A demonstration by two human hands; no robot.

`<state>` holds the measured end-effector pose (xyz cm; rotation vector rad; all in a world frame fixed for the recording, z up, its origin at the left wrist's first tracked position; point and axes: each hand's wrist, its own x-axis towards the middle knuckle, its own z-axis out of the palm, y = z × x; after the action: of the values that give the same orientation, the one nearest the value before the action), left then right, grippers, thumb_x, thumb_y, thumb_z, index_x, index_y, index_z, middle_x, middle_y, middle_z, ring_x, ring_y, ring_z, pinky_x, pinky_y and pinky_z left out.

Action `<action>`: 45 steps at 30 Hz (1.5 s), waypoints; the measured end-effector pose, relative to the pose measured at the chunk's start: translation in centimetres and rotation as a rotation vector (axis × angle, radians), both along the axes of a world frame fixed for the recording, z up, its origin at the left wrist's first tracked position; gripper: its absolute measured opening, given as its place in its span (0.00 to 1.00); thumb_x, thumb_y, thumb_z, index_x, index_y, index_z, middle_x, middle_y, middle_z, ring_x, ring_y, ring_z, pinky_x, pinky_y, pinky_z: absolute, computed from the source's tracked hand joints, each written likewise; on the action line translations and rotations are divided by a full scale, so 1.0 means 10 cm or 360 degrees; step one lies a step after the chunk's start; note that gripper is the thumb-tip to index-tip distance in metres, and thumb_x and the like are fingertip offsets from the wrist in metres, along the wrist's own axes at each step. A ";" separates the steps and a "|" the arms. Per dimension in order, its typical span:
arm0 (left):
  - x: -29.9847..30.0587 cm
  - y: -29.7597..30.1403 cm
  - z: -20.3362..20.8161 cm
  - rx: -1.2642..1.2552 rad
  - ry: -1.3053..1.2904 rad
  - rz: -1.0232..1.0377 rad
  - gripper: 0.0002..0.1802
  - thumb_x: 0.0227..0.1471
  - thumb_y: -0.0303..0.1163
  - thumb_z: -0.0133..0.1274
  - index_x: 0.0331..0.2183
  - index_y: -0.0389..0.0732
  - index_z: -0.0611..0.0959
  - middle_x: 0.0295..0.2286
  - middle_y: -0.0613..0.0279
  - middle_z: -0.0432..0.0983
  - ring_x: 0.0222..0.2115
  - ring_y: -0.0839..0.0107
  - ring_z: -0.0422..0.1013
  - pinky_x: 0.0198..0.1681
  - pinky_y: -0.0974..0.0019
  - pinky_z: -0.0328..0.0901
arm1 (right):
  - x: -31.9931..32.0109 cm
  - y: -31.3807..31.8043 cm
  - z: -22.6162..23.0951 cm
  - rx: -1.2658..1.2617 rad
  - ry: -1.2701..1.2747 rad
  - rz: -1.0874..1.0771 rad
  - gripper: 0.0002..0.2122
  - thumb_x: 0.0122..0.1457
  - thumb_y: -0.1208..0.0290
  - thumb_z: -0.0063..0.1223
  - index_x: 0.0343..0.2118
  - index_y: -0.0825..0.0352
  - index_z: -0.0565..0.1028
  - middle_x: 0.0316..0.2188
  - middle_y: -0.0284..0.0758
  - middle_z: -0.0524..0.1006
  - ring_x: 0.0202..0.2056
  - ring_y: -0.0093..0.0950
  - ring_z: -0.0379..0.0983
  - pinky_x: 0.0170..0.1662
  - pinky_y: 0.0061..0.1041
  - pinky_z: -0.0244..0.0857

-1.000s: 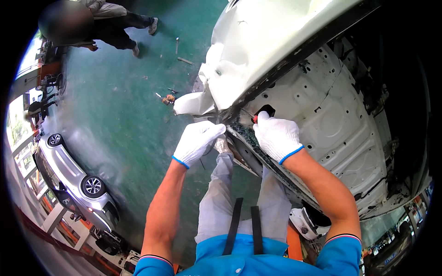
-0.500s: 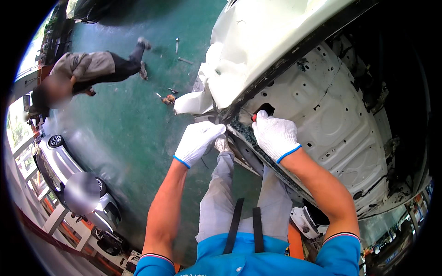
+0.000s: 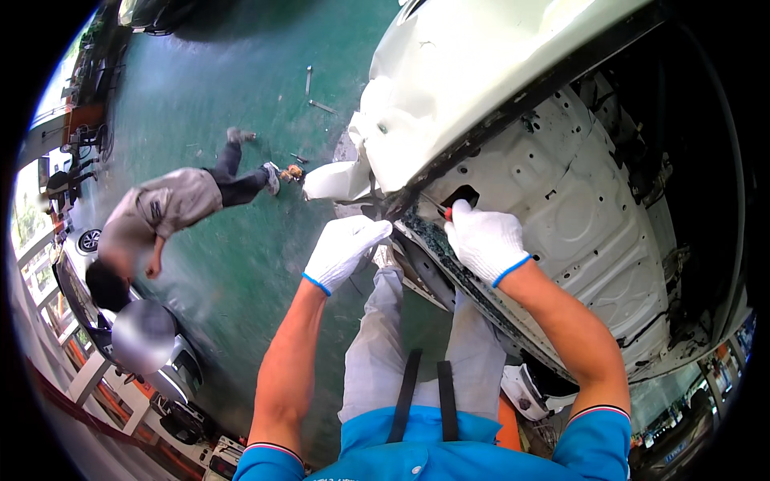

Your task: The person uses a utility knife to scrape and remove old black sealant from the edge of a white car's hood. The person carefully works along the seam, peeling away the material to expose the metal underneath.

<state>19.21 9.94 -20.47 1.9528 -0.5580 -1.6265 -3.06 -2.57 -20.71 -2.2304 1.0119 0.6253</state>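
A white car body panel [image 3: 597, 188] with holes and creases lies in front of me, its near edge lined with crumbled dark glass [image 3: 435, 235]. My right hand [image 3: 486, 242], in a white knit glove, is closed round a red-handled screwdriver [image 3: 447, 214]. The screwdriver's thin shaft points left toward the panel's corner, next to a dark opening [image 3: 464, 195]. Gloved too, my left hand [image 3: 346, 248] is closed in a pinch at that corner, beside a torn white body part [image 3: 337, 181]. What its fingers hold is hidden.
Another person [image 3: 172, 204] walks on the green floor [image 3: 241, 305] at the left. Loose tools [image 3: 309, 80] and a small orange-brown object [image 3: 293, 172] lie on the floor. A silver car [image 3: 180, 369] stands at lower left. The crumpled white bodywork [image 3: 449, 88] rises ahead.
The other person has walked nearer and lower in the view. My right hand has shifted slightly right and down with the screwdriver, showing more of its shaft. My left hand stays nearly still.
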 end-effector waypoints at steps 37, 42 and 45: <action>0.09 0.10 -0.12 0.0031 0.0052 0.0005 0.16 0.58 0.44 0.64 0.30 0.41 0.87 0.23 0.74 0.77 0.22 0.84 0.63 0.25 0.74 0.57 | 0.05 0.01 -0.17 -0.0165 -0.0067 0.0093 0.11 0.65 0.64 0.48 0.38 0.68 0.74 0.22 0.43 0.80 0.24 0.44 0.81 0.26 0.47 0.71; 0.08 0.12 -0.13 0.0035 0.0065 0.0012 0.16 0.58 0.44 0.64 0.29 0.41 0.88 0.22 0.75 0.74 0.22 0.84 0.62 0.25 0.74 0.56 | -0.02 0.05 -0.21 -0.0247 -0.0071 0.0178 0.11 0.65 0.62 0.49 0.36 0.67 0.73 0.18 0.41 0.79 0.20 0.42 0.79 0.22 0.47 0.69; 0.07 0.16 -0.11 0.0041 0.0041 0.0014 0.15 0.59 0.42 0.62 0.30 0.40 0.88 0.23 0.74 0.77 0.23 0.84 0.63 0.26 0.74 0.57 | -0.03 0.07 -0.20 -0.0227 -0.0012 0.0226 0.11 0.64 0.63 0.50 0.36 0.67 0.73 0.18 0.41 0.79 0.21 0.43 0.79 0.22 0.47 0.69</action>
<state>19.94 11.52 -21.59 1.9474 -0.5201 -1.6584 -3.36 -1.92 -22.72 -2.4446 0.9255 0.6221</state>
